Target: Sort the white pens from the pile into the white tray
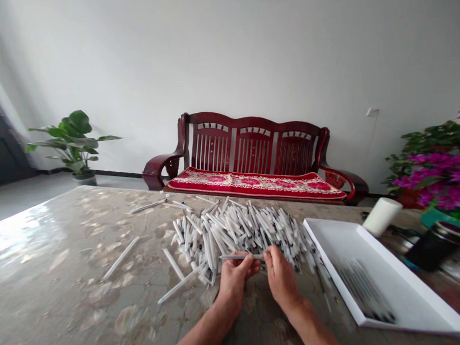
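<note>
My left hand (234,278) and my right hand (281,278) are close together at the near edge of a big heap of white pens (240,230) on the marbled table (66,261). Both hands are closed in a pinch on one pen (239,256) that lies crosswise between their fingertips. Several loose white pen barrels (121,257) lie scattered to the left of the heap.
A white tray (395,282) holding several thin dark refills (362,289) lies at the right. Behind it stand a white cup (380,217) and a black jar (435,245). A red wooden bench (252,156), a green plant (74,143) and pink flowers (443,176) stand beyond the table.
</note>
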A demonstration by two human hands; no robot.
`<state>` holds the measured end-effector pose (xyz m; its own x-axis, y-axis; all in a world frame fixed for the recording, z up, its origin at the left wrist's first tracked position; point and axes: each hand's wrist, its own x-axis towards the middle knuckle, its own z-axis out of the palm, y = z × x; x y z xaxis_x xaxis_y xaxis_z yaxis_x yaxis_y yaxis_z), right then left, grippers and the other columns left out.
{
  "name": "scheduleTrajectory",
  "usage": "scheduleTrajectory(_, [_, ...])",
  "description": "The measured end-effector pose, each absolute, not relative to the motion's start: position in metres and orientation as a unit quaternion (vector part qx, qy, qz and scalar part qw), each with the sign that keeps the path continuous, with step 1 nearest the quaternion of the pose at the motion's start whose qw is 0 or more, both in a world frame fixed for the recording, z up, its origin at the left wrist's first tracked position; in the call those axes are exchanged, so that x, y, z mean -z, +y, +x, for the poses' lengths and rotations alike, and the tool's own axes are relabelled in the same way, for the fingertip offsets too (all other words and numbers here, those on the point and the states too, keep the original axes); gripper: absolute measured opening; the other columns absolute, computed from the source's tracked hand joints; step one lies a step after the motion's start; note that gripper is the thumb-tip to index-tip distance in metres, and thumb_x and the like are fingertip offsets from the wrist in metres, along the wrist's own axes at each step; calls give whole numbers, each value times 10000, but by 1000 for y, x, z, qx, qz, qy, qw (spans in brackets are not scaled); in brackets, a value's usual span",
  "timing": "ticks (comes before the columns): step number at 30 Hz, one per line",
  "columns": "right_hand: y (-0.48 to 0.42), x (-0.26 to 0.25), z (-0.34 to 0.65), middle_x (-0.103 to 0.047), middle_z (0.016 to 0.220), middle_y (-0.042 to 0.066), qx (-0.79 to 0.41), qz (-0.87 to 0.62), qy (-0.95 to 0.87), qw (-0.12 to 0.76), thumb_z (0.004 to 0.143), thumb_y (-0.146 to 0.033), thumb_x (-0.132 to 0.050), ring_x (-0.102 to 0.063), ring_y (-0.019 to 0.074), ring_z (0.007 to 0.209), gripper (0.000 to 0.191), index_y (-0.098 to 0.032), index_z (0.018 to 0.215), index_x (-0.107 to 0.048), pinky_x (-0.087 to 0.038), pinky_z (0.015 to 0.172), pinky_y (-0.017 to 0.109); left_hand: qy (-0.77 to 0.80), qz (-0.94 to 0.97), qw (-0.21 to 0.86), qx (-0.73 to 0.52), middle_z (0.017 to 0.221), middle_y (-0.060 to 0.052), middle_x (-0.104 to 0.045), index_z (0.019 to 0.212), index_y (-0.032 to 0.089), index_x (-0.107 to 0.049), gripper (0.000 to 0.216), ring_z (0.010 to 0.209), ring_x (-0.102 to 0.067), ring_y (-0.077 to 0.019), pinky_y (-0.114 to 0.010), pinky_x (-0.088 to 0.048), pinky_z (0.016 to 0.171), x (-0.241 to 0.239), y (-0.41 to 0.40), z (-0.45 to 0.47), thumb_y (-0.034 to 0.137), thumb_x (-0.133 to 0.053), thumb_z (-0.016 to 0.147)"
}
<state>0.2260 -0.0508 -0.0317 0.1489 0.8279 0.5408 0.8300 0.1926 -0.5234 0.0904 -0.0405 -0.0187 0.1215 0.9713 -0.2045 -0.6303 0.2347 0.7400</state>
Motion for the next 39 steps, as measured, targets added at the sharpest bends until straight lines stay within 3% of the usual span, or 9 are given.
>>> scheduleTrajectory(9, [-54, 31, 227, -619, 586, 39, -62, -645, -626, 434, 1006, -591, -233, -579, 181, 534, 549, -240, 718, -543, -342, 506, 264, 343, 305, 695, -553, 578, -34, -712, 659, 146, -640, 509, 542, -672, -159, -263, -566, 549, 18, -38, 90, 489, -949, 445])
scheduleTrajectory(17, [-67, 17, 230, -657, 737, 20, -124, -595, -675, 419, 990, -459, -383, -606, 166, 682, 344, -224, 825, -573, -390, 629, 241, 355, 258, 728, -527, 626, -39, -728, 681, 137, -657, 496, 584, -692, -155, -237, -561, 569, 17, -39, 85, 442, -963, 437])
scheduleTrajectory(20, [-69, 14, 232, -617, 679, 8, -127, -602, -678, 402, 977, -463, -384, -567, 161, 630, 354, -226, 775, -553, -348, 598, 250, 346, 267, 737, -516, 631, -49, -733, 685, 134, -651, 491, 570, -691, -155, -238, -558, 566, 16, -40, 85, 433, -962, 450])
scheduleTrajectory(24, [-68, 18, 229, -494, 546, -22, -161, -608, -653, 422, 962, -514, -340, -472, 145, 526, 427, -237, 663, -470, -293, 543, 268, 334, 276, 741, -512, 626, -45, -732, 695, 144, -633, 491, 562, -698, -164, -251, -565, 569, 16, -41, 87, 439, -956, 471])
scheduleTrajectory(33, [-60, 24, 223, -381, 461, -43, -342, -586, -544, 493, 842, -744, -379, -386, 123, 463, 576, -263, 527, -369, -337, 498, 279, 332, 322, 714, -525, 606, -49, -732, 696, 154, -616, 491, 559, -704, -181, -265, -569, 567, 15, -44, 88, 464, -940, 499])
scheduleTrajectory(39, [-65, 24, 225, -387, 485, -59, -432, -590, -508, 455, 863, -798, -333, -355, 119, 398, 603, -249, 650, -461, -270, 394, 265, 343, 304, 707, -538, 636, -51, -748, 715, 155, -631, 490, 564, -692, -160, -248, -559, 573, 18, -43, 88, 465, -939, 492])
